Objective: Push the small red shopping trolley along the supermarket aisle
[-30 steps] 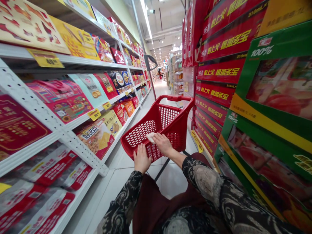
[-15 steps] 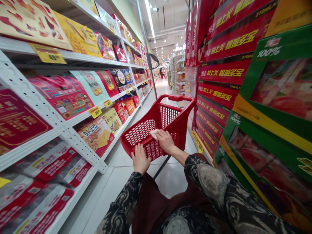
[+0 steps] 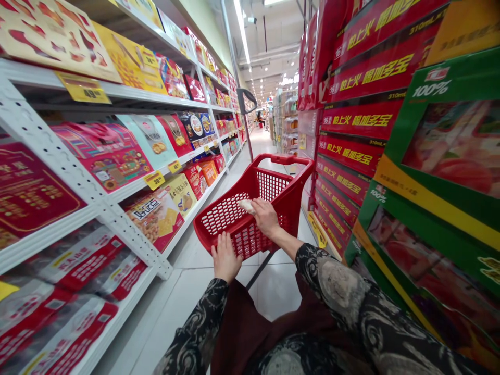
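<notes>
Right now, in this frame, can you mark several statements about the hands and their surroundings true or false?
1. The right hand holds a white cloth or tissue. True.
2. The red basket has walls pierced with holes. True.
3. The left hand is on a shelf. False: it touches the near side of the red basket.
4. White shelves bearing boxes run along the left. True.
5. The green cartons stand to the left of the red basket. False: they are stacked to its right.
</notes>
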The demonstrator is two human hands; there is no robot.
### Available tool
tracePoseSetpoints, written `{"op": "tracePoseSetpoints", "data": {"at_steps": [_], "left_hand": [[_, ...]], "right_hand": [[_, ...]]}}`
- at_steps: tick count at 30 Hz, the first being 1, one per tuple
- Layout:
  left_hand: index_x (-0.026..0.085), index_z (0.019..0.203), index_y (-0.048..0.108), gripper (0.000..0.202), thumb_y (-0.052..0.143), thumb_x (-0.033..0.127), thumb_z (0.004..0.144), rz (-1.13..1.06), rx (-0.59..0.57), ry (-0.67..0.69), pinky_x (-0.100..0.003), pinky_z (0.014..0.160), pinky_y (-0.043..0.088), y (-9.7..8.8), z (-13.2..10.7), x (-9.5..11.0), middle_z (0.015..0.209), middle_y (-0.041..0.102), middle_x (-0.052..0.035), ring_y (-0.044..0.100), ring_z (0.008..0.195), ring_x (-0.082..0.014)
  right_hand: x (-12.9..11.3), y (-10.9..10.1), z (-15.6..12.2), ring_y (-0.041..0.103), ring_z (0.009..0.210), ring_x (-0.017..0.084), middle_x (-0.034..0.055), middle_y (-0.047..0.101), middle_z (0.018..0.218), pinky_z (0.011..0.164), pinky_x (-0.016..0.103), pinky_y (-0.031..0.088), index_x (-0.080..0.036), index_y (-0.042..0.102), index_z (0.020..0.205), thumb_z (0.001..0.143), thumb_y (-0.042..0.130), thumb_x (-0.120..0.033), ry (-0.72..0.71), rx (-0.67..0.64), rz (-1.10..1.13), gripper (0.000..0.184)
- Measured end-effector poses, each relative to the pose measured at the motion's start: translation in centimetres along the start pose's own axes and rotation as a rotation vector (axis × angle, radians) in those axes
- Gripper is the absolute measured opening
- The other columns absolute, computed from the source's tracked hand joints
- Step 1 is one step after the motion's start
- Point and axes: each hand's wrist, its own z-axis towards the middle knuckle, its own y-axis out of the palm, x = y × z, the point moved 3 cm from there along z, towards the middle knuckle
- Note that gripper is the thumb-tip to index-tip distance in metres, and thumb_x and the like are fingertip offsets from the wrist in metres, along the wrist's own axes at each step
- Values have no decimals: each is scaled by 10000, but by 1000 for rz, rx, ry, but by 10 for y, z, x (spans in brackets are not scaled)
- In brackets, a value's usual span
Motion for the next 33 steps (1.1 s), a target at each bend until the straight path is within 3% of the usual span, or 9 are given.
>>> {"op": "tracePoseSetpoints", "data": {"at_steps": [4,12,14,22,30,33], "left_hand": [[78,1367,274,711,498,223,708,8,-3,-1,-525,1068,222,0,0,1,1449,287,-186,220,1352,-275],[69,1363,277,716,509,224,704,42,-53,-1,-513,1066,242,-4,0,2,1450,289,-177,233,1347,-272],[64,1364,273,718,507,224,704,30,-60,-2,-511,1070,233,-4,0,3,1455,279,-175,223,1351,-269],[65,1356,293,718,499,202,683,8,-42,1,-498,1072,223,-6,-4,12,1454,278,-180,242,1344,-268],[71,1358,298,720,494,186,676,47,-72,8,-482,1069,233,-7,-5,28,1449,293,-178,255,1341,-267],[70,1360,296,713,492,189,684,42,-76,23,-473,1071,235,-7,-5,32,1446,301,-175,261,1339,-261]], "right_hand": [[1,8,-6,340,1266,227,131,505,1283,1041,410,228,-117,500,1238,871,381,-101,-2,-191,-87,387],[-56,28,-20,428,1133,214,79,583,1146,981,440,291,-168,524,1158,884,394,-166,-256,-299,-28,304],[-54,26,-18,437,1112,213,77,586,1136,984,452,279,-167,524,1148,878,405,-165,-256,-306,-27,296],[-4,8,-10,389,1166,209,98,558,1168,1011,444,216,-170,529,1153,854,409,-114,-95,-311,-92,327],[-32,17,-17,431,1103,191,68,592,1095,983,399,255,-177,563,1069,850,422,-124,-155,-325,-30,265],[-31,18,-19,438,1102,184,56,591,1101,973,394,264,-187,557,1070,855,431,-142,-180,-327,-21,253]]}}
